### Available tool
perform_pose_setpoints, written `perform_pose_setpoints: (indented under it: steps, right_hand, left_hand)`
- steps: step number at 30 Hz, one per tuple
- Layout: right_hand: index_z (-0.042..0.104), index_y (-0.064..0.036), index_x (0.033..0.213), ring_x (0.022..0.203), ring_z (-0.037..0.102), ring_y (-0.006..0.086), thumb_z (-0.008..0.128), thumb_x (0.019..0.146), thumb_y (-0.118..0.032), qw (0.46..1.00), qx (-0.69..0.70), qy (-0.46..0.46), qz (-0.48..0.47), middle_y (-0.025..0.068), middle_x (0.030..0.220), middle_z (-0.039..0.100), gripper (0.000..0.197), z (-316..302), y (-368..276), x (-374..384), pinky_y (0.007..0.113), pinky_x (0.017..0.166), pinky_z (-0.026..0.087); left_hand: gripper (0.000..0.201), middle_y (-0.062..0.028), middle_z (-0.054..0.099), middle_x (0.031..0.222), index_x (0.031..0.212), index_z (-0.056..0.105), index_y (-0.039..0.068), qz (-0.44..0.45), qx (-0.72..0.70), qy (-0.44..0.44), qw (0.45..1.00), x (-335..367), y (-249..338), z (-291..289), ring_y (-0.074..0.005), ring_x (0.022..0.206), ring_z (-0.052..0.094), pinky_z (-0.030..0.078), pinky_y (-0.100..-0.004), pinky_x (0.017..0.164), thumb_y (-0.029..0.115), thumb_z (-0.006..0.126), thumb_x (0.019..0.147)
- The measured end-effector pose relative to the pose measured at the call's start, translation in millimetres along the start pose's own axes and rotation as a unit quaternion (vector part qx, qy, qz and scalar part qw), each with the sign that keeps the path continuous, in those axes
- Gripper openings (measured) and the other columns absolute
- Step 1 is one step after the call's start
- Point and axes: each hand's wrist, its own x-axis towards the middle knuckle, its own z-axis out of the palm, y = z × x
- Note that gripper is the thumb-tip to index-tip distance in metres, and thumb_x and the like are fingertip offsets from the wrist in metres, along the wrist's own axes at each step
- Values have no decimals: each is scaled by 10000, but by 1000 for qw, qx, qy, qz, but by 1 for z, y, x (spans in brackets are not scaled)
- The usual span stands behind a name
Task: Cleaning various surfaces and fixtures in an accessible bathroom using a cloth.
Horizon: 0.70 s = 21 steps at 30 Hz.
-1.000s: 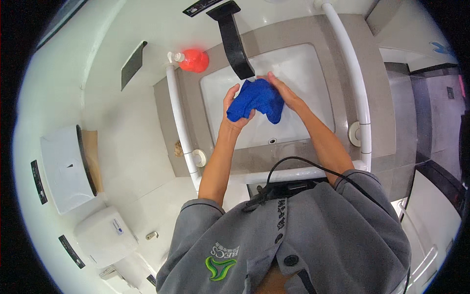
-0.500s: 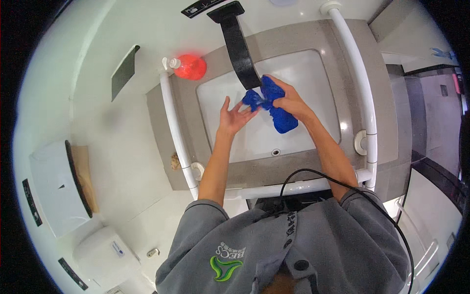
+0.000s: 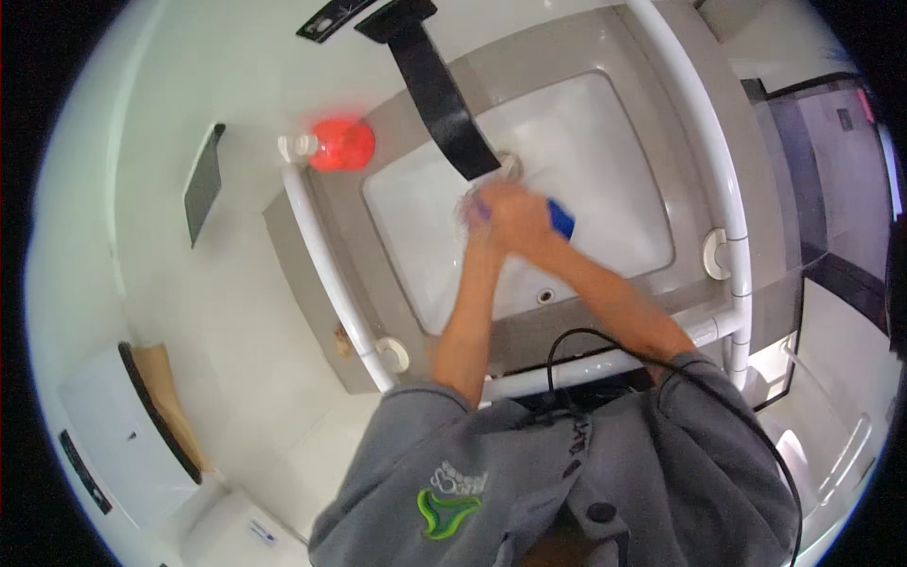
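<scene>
In the white sink basin (image 3: 605, 170), my hands are together just below the end of the black tap (image 3: 435, 94). My right hand (image 3: 520, 219) is closed round a blue cloth (image 3: 561, 218), a corner of which sticks out at its right side. Close against it on the left is my left hand (image 3: 478, 215), its fingers smeared by motion and partly covered by the right hand. A hint of blue shows between the two hands. Most of the cloth is hidden.
A bottle of red liquid (image 3: 342, 145) with a white pump stands on the grey counter at the back left. White rails (image 3: 326, 255) run along the sink's sides and front. A black cable (image 3: 652, 354) crosses my right arm. At the left hangs a paper towel dispenser (image 3: 113, 416).
My left hand, spread open beside the cloth before, has come against my right hand. The cloth, earlier hanging in plain view, is now mostly covered. The whole view has turned and shifted slightly.
</scene>
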Motion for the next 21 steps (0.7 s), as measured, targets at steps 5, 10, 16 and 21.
perform_pose_setpoints:
  steps: [5, 10, 16, 21]
  right_hand:
    - [607, -26, 759, 654, 605, 341, 534, 774, -313, 982, -71, -16, 172, 166, 691, 600, 297, -25, 13, 39, 427, 586, 493]
    - [615, -61, 808, 689, 608, 333, 574, 753, -331, 997, -11, -18, 72, 152, 735, 609, 278, 2, -42, 5, 425, 592, 490]
    - [625, -41, 852, 778, 617, 315, 545, 773, -438, 957, 48, -92, 270, 183, 856, 626, 413, -15, 42, 31, 418, 691, 476]
    - [629, -15, 970, 839, 590, 217, 477, 808, -580, 855, 303, -161, 389, 152, 926, 623, 608, 1, 63, 13, 324, 779, 442]
  left_hand:
    - [308, -54, 582, 1071, 1074, 539, 113, -170, -83, 85, 978, 13, 3, 18, -201, 983, 557, 443, -325, 868, 337, 408, 907]
    - [303, -54, 604, 1045, 1071, 556, 124, -88, -152, -163, 971, 10, 9, -38, -192, 972, 566, 442, -342, 879, 336, 416, 906]
    - [312, -64, 627, 984, 1050, 577, 98, -167, -69, 128, 975, -7, 19, 18, -206, 866, 615, 511, -355, 761, 308, 406, 895]
    - [357, -100, 619, 1006, 1027, 579, 60, -193, -109, 109, 969, -16, 41, 23, -258, 890, 608, 503, -419, 775, 341, 422, 874]
